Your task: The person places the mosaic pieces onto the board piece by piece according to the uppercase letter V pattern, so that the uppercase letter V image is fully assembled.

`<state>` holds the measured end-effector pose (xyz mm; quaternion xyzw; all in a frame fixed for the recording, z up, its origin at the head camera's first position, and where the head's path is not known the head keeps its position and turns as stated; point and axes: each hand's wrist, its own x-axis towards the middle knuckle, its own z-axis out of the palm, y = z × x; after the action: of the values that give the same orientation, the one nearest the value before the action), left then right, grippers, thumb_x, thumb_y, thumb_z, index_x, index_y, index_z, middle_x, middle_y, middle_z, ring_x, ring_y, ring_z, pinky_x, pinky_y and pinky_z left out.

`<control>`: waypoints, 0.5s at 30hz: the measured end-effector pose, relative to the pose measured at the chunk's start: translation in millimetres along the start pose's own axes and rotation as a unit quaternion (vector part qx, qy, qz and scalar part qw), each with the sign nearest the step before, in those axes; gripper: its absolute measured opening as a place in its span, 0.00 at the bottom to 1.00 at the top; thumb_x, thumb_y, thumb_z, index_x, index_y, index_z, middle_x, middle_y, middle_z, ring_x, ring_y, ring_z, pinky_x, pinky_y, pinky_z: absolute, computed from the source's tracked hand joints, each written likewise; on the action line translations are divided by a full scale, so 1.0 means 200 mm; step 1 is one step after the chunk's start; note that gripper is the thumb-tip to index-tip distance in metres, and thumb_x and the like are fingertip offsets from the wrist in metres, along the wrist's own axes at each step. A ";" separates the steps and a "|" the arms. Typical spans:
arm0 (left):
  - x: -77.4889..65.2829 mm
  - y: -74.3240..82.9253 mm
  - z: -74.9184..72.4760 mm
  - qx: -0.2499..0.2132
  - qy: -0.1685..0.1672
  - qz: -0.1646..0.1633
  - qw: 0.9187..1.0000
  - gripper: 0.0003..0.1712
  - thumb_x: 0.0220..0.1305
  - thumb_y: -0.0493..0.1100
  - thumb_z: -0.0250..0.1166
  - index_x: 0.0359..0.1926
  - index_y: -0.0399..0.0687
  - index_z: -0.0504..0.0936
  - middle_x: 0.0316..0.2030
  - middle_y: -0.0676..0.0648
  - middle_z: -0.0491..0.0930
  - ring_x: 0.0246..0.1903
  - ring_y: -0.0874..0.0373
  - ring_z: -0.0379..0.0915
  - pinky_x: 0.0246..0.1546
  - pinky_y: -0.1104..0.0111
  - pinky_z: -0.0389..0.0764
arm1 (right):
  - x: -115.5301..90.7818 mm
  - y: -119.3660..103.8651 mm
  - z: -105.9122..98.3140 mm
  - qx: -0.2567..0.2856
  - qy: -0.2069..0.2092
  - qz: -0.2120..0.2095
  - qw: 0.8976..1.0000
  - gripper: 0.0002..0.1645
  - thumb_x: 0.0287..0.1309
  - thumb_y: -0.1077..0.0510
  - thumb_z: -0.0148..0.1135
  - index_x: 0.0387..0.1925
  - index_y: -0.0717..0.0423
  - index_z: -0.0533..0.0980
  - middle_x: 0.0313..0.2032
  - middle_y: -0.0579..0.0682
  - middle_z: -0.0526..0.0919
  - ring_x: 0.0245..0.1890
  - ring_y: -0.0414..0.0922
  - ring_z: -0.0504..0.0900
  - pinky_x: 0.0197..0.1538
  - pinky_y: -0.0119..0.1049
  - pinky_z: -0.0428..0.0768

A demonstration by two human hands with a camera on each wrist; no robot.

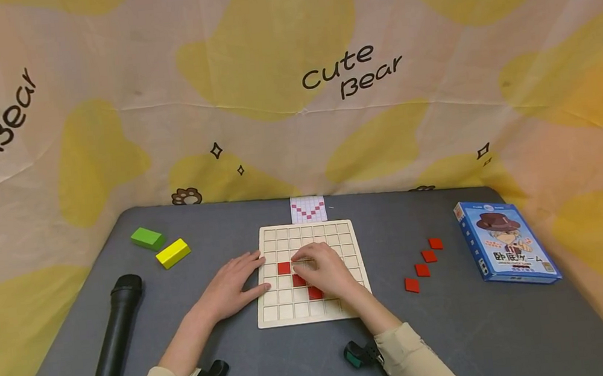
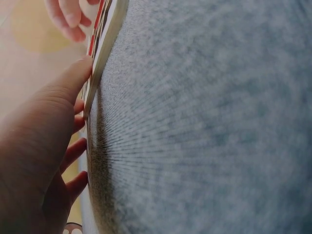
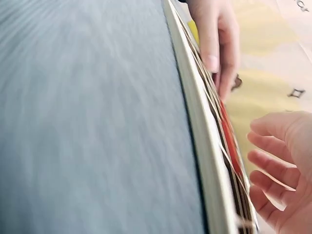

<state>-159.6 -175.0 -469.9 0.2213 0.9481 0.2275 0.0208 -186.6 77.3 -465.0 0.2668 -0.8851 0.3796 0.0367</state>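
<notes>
The gridded board (image 1: 286,314) lies flat on the grey table (image 1: 457,336), directly before the person. Three red squares (image 1: 284,268) show in its cells, corner to corner, stepping down toward the near side and rightward; the cells beneath the right hand (image 1: 330,270) are hidden, so a further square there cannot be ruled out. That hand hovers over the board, thumb and fingers parted and bent a little, with nothing seen between them. The left hand (image 1: 229,289) is spread, its thumb and fingertips touching the board's left edge without wrapping round it. This light bracing suits the work: firm enough to stop the board sliding, clear of the cells to be filled. For a neat fit, a square is best pinched by opposite edges, lined up with the cell walls, and pressed level with one fingertip, the knuckles lifted clear of its neighbours. Just beyond the far edge, a patterned card (image 1: 308,203) bears a V of red cells, against which each position is sensibly checked by counting rows and columns. Right of the board, four loose tiles (image 1: 423,270) lie in a slanting row, near a blue box (image 1: 508,241).
</notes>
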 end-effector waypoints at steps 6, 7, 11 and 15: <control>0.00 0.00 0.00 -0.003 0.005 0.005 1.000 0.39 0.64 0.59 0.64 0.68 0.42 0.69 0.69 0.41 0.64 0.69 0.41 0.55 0.67 0.44 0.56 | -0.07 0.08 -0.13 0.006 0.024 0.016 1.000 0.07 0.59 0.59 0.67 0.40 0.53 0.85 0.42 0.45 0.85 0.47 0.46 0.79 0.52 0.44 0.76; 0.00 0.00 0.00 -0.005 0.007 0.007 1.000 0.39 0.64 0.58 0.64 0.68 0.42 0.69 0.69 0.41 0.64 0.69 0.41 0.55 0.67 0.44 0.56 | -0.09 0.10 -0.16 0.005 0.026 0.023 0.999 0.07 0.59 0.59 0.67 0.40 0.53 0.86 0.42 0.44 0.85 0.47 0.46 0.79 0.52 0.44 0.76; 0.00 -0.01 0.01 -0.008 0.018 0.013 1.000 0.37 0.64 0.57 0.65 0.68 0.42 0.70 0.69 0.41 0.65 0.69 0.41 0.56 0.67 0.43 0.57 | -0.16 0.18 -0.26 -0.014 0.042 0.040 0.998 0.06 0.58 0.58 0.68 0.38 0.51 0.86 0.40 0.43 0.85 0.42 0.45 0.78 0.46 0.43 0.76; 0.00 -0.01 0.01 -0.010 0.025 0.017 0.999 0.37 0.64 0.56 0.65 0.68 0.42 0.70 0.68 0.41 0.65 0.68 0.41 0.57 0.66 0.43 0.58 | -0.25 0.27 -0.36 -0.044 0.064 0.048 0.996 0.05 0.56 0.59 0.70 0.36 0.51 0.86 0.38 0.45 0.85 0.38 0.47 0.77 0.41 0.43 0.75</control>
<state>-160.8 -175.7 -473.3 0.2317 0.9420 0.2428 -0.0047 -179.9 179.6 -462.6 0.1971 -0.9085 0.3582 0.0868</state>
